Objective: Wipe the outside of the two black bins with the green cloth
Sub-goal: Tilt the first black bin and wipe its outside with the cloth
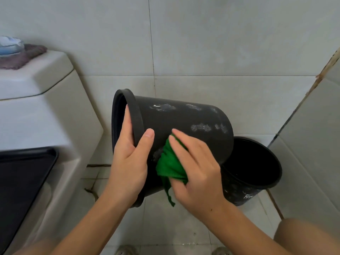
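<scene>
The left hand (128, 162) grips the rim of the tipped black bin (184, 126), thumb outside, fingers inside. The right hand (198, 173) presses the green cloth (169, 164) flat on its side. White marks remain, so wiping looks part done. The second bin (257, 173) stands on the floor (184, 227) near the wall corner, still speckled. The toilet (55, 116) crowds the left.
</scene>
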Demonstrator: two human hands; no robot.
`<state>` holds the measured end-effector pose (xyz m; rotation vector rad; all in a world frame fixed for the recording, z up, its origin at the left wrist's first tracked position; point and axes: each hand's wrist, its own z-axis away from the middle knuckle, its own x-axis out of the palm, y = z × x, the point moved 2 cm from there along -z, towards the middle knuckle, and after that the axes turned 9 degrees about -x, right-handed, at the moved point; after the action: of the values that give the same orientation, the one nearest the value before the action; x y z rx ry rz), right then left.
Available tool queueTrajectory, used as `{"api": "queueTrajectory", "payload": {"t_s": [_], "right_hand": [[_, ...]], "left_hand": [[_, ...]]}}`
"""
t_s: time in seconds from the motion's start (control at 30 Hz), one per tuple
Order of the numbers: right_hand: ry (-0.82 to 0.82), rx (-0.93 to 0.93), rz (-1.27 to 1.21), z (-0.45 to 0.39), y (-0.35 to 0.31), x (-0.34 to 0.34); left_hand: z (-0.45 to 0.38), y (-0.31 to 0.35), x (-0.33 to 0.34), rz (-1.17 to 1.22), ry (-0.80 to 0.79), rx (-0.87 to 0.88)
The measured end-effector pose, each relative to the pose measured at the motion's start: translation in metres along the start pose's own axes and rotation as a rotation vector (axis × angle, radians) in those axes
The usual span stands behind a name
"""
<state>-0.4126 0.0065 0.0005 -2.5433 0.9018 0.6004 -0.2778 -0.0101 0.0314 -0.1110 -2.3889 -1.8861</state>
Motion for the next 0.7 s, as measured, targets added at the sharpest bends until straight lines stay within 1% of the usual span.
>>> {"api": "queueTrajectory", "payload": {"t_s": [0.07,0.1,0.2,0.23,0.3,0.4,0.47,0.5,0.6,0.63,0.7], "right_hand": [[-0.021,-0.03,-0.016,-0.002,0.0,0.001],[-0.008,-0.003,-0.023,-0.005,0.005,0.001],[0.095,0.169,-0.05,-0.012,0.021,-0.004],[0.114,0.186,-0.064,-0.013,0.022,-0.004],[0.098,0.135,-0.085,-0.014,0.014,-0.001],[-0.004,-0.019,-0.133,-0.006,-0.002,0.007],[-0.066,-0.111,-0.141,-0.001,0.0,0.008],[-0.07,-0.111,-0.123,0.0,0.006,0.006],[-0.008,0.055,-0.067,-0.008,0.027,-0.001],[-0.002,0.071,-0.064,-0.01,0.027,-0.001],[-0.025,0.005,-0.089,-0.007,0.013,0.004]], "left_hand": [[0.001,-0.002,-0.001,0.004,-0.007,-0.009],[0.001,-0.003,-0.002,0.008,-0.012,-0.013],[0.003,-0.004,-0.001,-0.008,-0.033,-0.011],[0.004,-0.005,0.0,-0.014,-0.033,-0.012],[0.004,-0.007,-0.001,0.012,-0.01,-0.036],[0.003,-0.01,-0.006,0.074,-0.008,-0.086],[0.005,-0.01,-0.008,0.08,-0.018,-0.103],[0.005,-0.01,-0.009,0.075,-0.015,-0.101],[0.007,-0.011,-0.006,0.043,0.0,-0.089],[0.007,-0.012,-0.005,0.036,0.005,-0.088],[0.005,-0.012,-0.005,0.049,0.02,-0.097]]}}
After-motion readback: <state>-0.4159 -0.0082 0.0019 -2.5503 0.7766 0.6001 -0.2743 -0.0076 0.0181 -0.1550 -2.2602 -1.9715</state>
